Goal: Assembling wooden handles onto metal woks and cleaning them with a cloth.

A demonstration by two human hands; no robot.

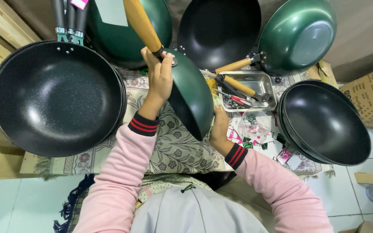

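the green pan (191, 97) stands on edge over the middle of the table (169, 146), its green outside toward the camera and its wooden handle (141, 21) rising up and to the left, so the long axis runs from the low rim at the right up through the handle joint. the left hand (158, 75) is at the upper end: its fingers (165, 64) are curled shut about the joint where the handle meets the pan wall, just beside the rivets. the right hand (219, 127) is at the lower end, pressed against the pan's rim; its fingers go behind the pan and i cannot tell how far they close. so the pan lies between the two hands, the left nearer the handle, the right nearer the rim.

around it, largest first: a stack of black pans (57, 97) at the left, another stack of black pans (324, 123) at the right, a dark pan (219, 30) and a second green pan (298, 34) leaning at the back. just right of the held pan sits a small steel tray (264, 82) with a screwdriver (238, 86) lying across it, and near the right hand a scatter of paper tags (255, 133) on the flowered cloth.
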